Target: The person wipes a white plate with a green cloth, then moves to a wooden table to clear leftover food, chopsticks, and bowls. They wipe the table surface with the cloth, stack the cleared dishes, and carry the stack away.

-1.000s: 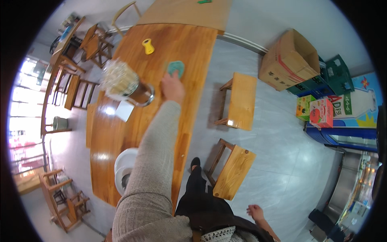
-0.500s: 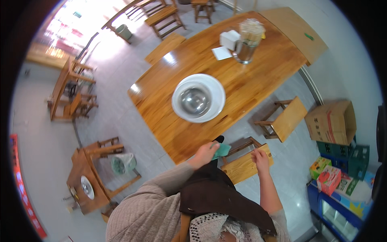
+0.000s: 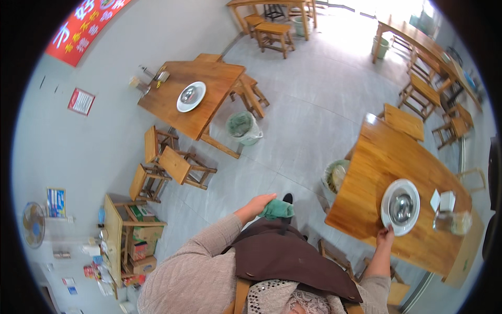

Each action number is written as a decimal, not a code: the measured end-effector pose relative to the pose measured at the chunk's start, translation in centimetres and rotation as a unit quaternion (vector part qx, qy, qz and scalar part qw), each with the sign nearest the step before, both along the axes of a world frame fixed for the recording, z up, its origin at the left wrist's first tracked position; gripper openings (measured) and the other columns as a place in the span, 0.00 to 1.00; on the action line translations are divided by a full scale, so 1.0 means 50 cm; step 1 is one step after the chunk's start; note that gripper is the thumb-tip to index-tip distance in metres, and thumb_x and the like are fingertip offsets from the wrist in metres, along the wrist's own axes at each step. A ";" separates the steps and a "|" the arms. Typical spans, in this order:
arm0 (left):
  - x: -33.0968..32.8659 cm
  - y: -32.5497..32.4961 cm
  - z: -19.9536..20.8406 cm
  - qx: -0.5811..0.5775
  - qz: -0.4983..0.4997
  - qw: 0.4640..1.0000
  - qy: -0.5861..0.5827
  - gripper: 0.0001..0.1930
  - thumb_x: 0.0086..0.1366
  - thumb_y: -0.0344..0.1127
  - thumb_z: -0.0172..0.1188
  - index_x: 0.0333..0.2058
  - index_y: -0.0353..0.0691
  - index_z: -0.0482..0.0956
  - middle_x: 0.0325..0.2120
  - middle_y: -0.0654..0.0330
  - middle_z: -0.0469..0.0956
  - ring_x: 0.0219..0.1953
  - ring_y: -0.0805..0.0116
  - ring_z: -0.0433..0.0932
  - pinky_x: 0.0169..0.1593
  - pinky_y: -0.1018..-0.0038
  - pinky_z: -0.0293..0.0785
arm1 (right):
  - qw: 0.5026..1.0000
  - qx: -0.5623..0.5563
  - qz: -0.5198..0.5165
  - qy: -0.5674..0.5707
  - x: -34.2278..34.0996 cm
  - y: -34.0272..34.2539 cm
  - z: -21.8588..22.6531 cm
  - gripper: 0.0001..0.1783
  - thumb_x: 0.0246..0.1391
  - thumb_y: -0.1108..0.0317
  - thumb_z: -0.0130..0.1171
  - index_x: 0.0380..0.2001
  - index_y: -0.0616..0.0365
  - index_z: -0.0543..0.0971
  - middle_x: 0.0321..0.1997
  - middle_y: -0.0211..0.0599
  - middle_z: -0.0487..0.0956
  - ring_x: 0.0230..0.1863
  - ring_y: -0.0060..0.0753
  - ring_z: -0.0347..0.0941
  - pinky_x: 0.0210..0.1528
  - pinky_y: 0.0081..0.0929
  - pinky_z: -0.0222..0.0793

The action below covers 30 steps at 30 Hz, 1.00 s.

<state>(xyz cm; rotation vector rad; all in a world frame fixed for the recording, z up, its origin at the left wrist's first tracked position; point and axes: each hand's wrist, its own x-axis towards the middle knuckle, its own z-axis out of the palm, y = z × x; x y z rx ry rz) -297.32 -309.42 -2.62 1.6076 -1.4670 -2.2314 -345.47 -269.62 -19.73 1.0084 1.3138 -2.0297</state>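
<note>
My left hand [image 3: 256, 205] is closed around a crumpled green cloth [image 3: 278, 209], held in front of my brown apron, above the floor. To the right, my right hand [image 3: 385, 236] reaches over the wooden table [image 3: 361, 193], its fingers at the near rim of a white plate [image 3: 411, 189], gripping the edge. A shiny metal bowl [image 3: 401, 208] sits on that plate. Beyond them on the same table stand a white napkin box [image 3: 447, 201] and a clear jug [image 3: 443, 222] holding wrapped sticks.
Beside the table's left edge stands a bin [image 3: 334, 177] with a bag. A second wooden table [image 3: 209, 78] at far left carries another plate [image 3: 183, 106] with a metal bowl. Near it are a lined bin [image 3: 243, 128] and stools [image 3: 175, 166]. Shelving [image 3: 125, 238] stands at left.
My view has turned left, so the table now lies to my right. My right hand has gone from empty air to the plate's rim. The green cloth stays in my left hand.
</note>
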 end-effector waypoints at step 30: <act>0.393 -1.309 -0.184 -0.130 0.494 0.855 -0.086 0.32 0.71 0.59 0.54 0.50 0.29 0.78 0.41 0.55 0.82 0.37 0.63 0.82 0.43 0.65 0.77 | 0.745 -0.064 0.660 0.073 0.284 -1.583 0.288 0.07 0.66 0.71 0.49 0.44 0.50 0.75 0.29 0.23 0.73 0.20 0.16 0.62 0.20 0.16 0.58</act>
